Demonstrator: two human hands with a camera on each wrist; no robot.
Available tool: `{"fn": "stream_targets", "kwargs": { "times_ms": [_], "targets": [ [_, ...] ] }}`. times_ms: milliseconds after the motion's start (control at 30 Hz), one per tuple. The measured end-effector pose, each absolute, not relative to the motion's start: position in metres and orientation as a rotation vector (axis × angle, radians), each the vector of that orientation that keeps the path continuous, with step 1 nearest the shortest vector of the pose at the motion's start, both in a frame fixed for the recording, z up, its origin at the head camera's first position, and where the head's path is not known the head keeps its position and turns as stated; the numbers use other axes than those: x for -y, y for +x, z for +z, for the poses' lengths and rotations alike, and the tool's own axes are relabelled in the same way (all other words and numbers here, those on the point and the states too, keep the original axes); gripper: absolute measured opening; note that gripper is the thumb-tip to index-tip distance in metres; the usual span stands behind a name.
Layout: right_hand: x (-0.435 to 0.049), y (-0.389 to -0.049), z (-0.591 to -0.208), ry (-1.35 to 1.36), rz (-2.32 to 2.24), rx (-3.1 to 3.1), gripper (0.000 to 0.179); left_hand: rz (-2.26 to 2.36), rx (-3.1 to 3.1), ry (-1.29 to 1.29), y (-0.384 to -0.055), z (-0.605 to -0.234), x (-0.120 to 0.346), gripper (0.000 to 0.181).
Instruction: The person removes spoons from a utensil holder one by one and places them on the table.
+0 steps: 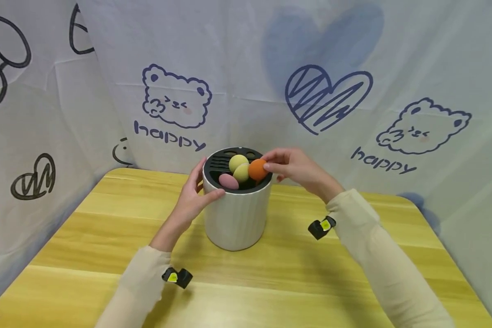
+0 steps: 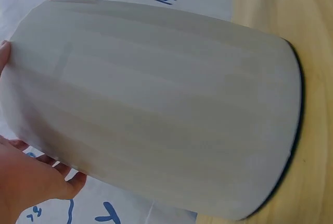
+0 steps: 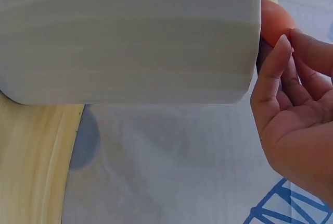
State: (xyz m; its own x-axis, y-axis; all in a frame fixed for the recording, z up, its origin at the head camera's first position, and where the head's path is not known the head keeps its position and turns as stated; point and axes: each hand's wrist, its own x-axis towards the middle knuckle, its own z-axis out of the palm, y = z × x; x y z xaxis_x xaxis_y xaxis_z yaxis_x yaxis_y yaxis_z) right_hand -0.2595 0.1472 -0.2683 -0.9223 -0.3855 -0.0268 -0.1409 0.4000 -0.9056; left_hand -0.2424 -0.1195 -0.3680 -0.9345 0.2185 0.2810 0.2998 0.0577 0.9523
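A white, ribbed, round holder (image 1: 235, 218) stands upright on the table, its black slotted top (image 1: 220, 163) facing up. My left hand (image 1: 190, 196) grips its left side, thumb on the near rim and fingers round the wall. With thumb and fingertips, my right hand (image 1: 295, 168) pinches an orange ball (image 1: 257, 169) at the right of the opening. Beside that ball, two pale yellow balls (image 1: 238, 163) and a pink rounded piece (image 1: 228, 181) sit in the top. In the right wrist view the orange ball (image 3: 277, 22) shows past the holder's rim; its lower part is hidden.
The wooden table (image 1: 106, 228) extends on both sides and in front of the holder. Close behind it hangs a white cloth (image 1: 246, 91) printed with bears and hearts. Each cuff carries a small black device with a yellow patch (image 1: 325, 224).
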Motion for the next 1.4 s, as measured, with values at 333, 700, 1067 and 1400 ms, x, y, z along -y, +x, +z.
{"fn": "stream_targets", "kwargs": {
  "times_ms": [333,700,1067,1400],
  "targets": [
    [-0.138,-0.255,-0.271,-0.496,-1.558,-2.479,0.022,-2.048,2.270,-0.534,-0.238,-0.362,0.125,0.089],
    [-0.136,-0.253,-0.268,-0.502,-1.620,-2.560,0.023,-2.048,2.243,-0.557,-0.240,-0.362,0.120,0.089],
    [-0.139,-0.247,-0.274,-0.479,-1.750,-2.549,0.028,-2.063,2.245,-0.569,-0.237,-0.370,0.119,0.092],
    [-0.140,-0.248,-0.269,-0.592,-1.852,-2.519,0.030,-2.047,2.248,-0.577,-0.242,-0.371,0.121,0.092]
  ]
}}
